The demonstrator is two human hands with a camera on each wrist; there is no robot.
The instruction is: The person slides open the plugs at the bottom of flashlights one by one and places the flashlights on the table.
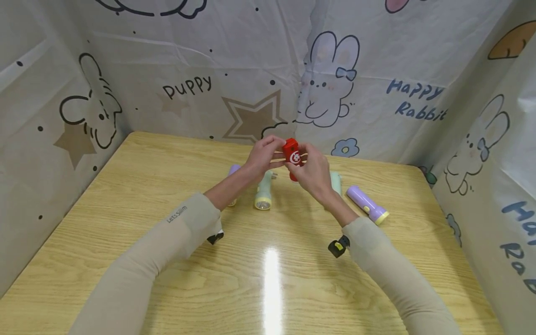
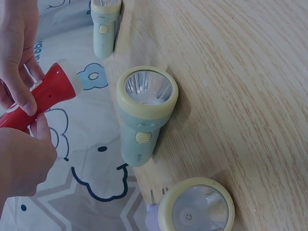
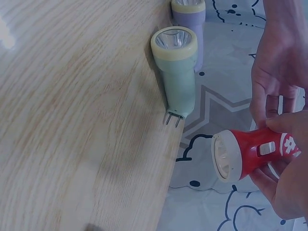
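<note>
Both hands hold a red flashlight (image 1: pixel 291 150) up off the table, near its far edge. It has a white rim round its lens (image 3: pixel 226 156), a pale slide switch (image 3: pixel 266 148) and a white flower print. My right hand (image 1: pixel 315 171) grips the body with thumb and fingers on either side. From the other side, my left hand (image 1: pixel 264 156) pinches the tail end by its fingertips; part of this contact is hidden. Beneath and just left of the hands lies a mint flashlight (image 1: pixel 264 188) with a cream head, two metal plug prongs (image 3: pixel 174 118) sticking out of its tail.
A purple flashlight (image 1: pixel 234 169) lies partly behind the left forearm. Another mint flashlight (image 1: pixel 336 181) is partly covered by the right hand, and a second purple flashlight (image 1: pixel 365 202) lies farther right. The wooden table (image 1: pixel 167 288) meets a printed cloth backdrop (image 1: pixel 251 56).
</note>
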